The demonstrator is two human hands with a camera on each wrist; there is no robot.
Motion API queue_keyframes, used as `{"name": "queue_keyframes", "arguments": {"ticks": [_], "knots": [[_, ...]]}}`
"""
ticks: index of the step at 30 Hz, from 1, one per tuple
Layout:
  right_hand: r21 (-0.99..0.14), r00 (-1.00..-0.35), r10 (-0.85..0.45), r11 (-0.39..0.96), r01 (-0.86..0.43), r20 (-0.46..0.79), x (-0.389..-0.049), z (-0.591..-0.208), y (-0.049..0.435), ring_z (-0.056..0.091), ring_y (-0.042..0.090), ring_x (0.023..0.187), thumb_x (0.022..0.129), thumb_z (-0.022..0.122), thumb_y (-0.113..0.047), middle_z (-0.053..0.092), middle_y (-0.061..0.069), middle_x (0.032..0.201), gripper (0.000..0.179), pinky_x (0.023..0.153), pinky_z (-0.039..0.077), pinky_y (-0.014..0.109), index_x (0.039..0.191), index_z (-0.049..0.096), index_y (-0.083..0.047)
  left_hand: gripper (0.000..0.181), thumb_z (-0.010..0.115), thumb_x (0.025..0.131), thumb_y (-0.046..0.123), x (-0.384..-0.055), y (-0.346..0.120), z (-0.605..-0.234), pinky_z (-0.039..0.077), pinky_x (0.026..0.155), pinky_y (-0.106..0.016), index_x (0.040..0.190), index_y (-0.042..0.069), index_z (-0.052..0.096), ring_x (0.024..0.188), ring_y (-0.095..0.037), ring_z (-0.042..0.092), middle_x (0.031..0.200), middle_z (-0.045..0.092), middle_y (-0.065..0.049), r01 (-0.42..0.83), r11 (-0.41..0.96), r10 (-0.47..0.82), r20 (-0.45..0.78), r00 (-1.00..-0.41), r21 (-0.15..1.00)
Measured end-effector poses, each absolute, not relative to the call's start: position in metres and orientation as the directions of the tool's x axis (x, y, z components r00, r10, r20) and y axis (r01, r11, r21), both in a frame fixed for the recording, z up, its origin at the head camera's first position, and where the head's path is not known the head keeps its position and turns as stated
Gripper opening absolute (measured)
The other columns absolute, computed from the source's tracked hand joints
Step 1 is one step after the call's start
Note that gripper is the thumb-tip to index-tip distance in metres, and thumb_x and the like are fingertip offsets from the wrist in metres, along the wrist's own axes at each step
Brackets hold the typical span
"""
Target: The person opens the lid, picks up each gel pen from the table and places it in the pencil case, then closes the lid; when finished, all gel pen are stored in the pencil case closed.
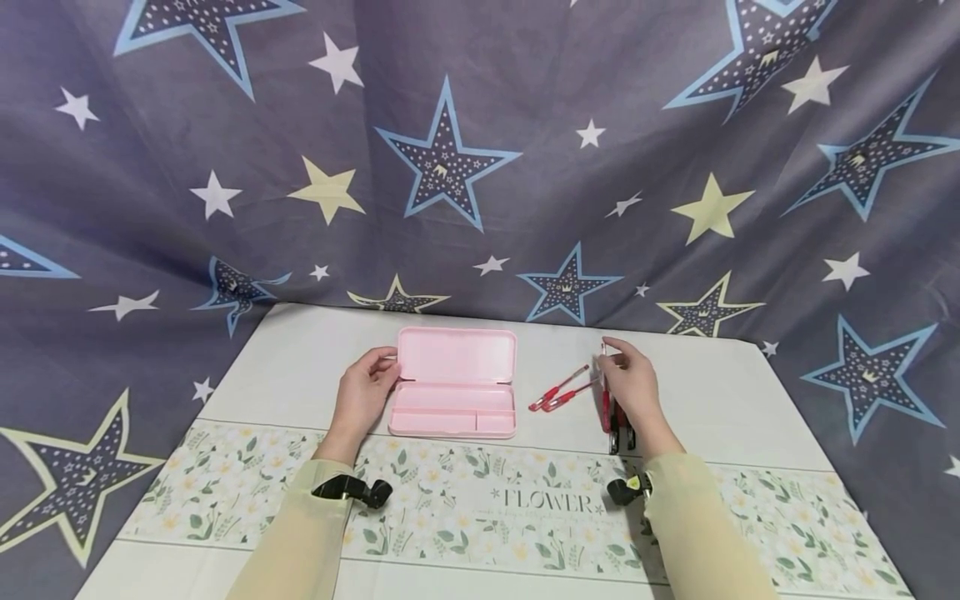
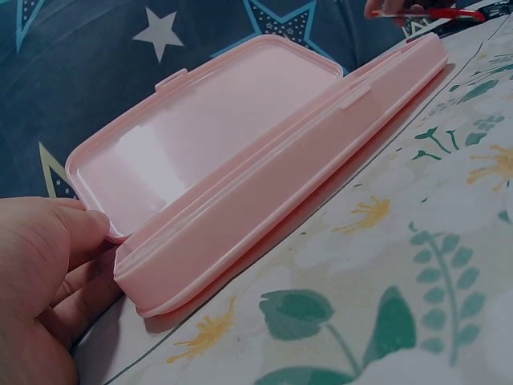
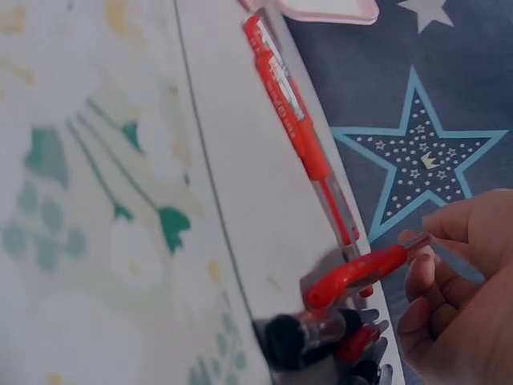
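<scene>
A pink pencil case (image 1: 457, 410) lies open with its lid (image 1: 457, 355) tipped back and its compartments bare. My left hand (image 1: 366, 392) holds its left end, fingertips at the lid's lower corner, as the left wrist view also shows. To the right, my right hand (image 1: 632, 386) pinches a red pen (image 3: 361, 275) by its slim clear end, with the thick red end pointing toward the near side. Below that pen lie black-capped pens (image 3: 309, 337) and another red one (image 3: 361, 341), partly hidden by the hand.
Two red pens (image 1: 552, 392) lie at a slant between the pencil case and my right hand. A flower-printed band with lettering runs across the white table (image 1: 720, 392). Behind the table's far edge hangs a dark star-patterned cloth (image 1: 525, 208).
</scene>
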State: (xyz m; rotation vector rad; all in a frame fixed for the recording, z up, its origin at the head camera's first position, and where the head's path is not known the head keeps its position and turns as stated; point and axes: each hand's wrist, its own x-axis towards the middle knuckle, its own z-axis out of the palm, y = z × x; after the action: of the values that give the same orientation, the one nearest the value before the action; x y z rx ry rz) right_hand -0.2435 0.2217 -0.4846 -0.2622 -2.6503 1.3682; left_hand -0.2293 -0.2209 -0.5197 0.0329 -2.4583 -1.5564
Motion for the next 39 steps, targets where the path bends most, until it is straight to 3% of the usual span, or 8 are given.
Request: {"name": "queue_keyframes", "arguments": {"ticks": [6,14,18,22,26,33,39], "knots": [[-0.873,-0.974,0.221,0.484,0.066,0.049,-0.233,-0.48,0.22,0.062,0.024,0.083,0.112,0.06,-0.019,0.07,0.017,0.119,0.047,0.059,0.047,0.029,0.159,0.061,-0.018,0.029,0.072,0.109,0.009,-0.229,-0.221,-0.519,0.056,0.077,-0.017,0.138,0.006,0.071,0.095,-0.023,0.076,0.112,0.079,-0.014,0.104,0.434,-0.137,0.18,-0.974,0.895],[-0.914,-0.96,0.266,0.405,0.029,0.088,-0.226,-0.471,0.214,0.067,0.019,0.097,0.114,0.061,-0.02,0.076,0.018,0.119,0.04,0.068,0.048,0.022,0.153,0.066,-0.014,0.029,0.071,0.109,0.009,-0.229,-0.22,-0.52,0.056,0.078,-0.017,0.138,0.006,0.071,0.095,-0.022,0.076,0.112,0.079,-0.013,0.106,0.448,-0.136,0.184,-0.973,0.888],[-0.942,-0.961,0.27,0.333,0.027,0.068,-0.222,-0.468,0.21,0.065,0.016,0.089,0.114,0.062,-0.021,0.077,0.018,0.117,0.039,0.072,0.053,0.025,0.152,0.065,-0.011,0.029,0.071,0.109,0.009,-0.229,-0.221,-0.52,0.056,0.077,-0.018,0.138,0.006,0.071,0.094,-0.022,0.076,0.112,0.078,-0.014,0.112,0.451,-0.137,0.192,-0.972,0.886],[-0.965,-0.964,0.263,0.261,0.026,0.046,-0.22,-0.469,0.206,0.068,0.01,0.084,0.114,0.064,-0.021,0.078,0.017,0.113,0.037,0.084,0.059,0.031,0.147,0.065,-0.007,0.029,0.072,0.109,0.008,-0.229,-0.22,-0.52,0.057,0.077,-0.017,0.138,0.006,0.072,0.093,-0.021,0.076,0.112,0.078,-0.014,0.107,0.444,-0.141,0.187,-0.972,0.89],[-0.986,-0.967,0.251,0.169,0.005,0.038,-0.217,-0.47,0.201,0.07,0.011,0.08,0.113,0.066,-0.017,0.078,0.017,0.108,0.032,0.085,0.06,0.031,0.141,0.065,-0.004,0.029,0.072,0.109,0.009,-0.229,-0.22,-0.52,0.056,0.078,-0.017,0.138,0.006,0.072,0.094,-0.022,0.076,0.112,0.078,-0.014,0.101,0.446,-0.142,0.182,-0.973,0.889],[-0.997,-0.977,0.213,0.076,-0.002,0.018,-0.211,-0.469,0.189,0.076,0.018,0.084,0.114,0.065,-0.017,0.082,0.006,0.102,0.032,0.089,0.061,0.032,0.139,0.058,0.001,0.03,0.071,0.109,0.008,-0.229,-0.22,-0.518,0.056,0.078,-0.017,0.138,0.005,0.071,0.096,-0.025,0.077,0.113,0.079,-0.015,0.105,0.458,-0.145,0.19,-0.971,0.883],[-0.999,-0.982,0.187,0.049,0.012,-0.003,-0.209,-0.469,0.18,0.079,0.018,0.09,0.114,0.065,-0.022,0.083,0.002,0.105,0.03,0.09,0.059,0.035,0.135,0.058,-0.003,0.03,0.071,0.109,0.008,-0.229,-0.22,-0.518,0.056,0.078,-0.016,0.139,0.006,0.071,0.096,-0.024,0.076,0.113,0.078,-0.015,0.1,0.46,-0.145,0.186,-0.972,0.882]]}}
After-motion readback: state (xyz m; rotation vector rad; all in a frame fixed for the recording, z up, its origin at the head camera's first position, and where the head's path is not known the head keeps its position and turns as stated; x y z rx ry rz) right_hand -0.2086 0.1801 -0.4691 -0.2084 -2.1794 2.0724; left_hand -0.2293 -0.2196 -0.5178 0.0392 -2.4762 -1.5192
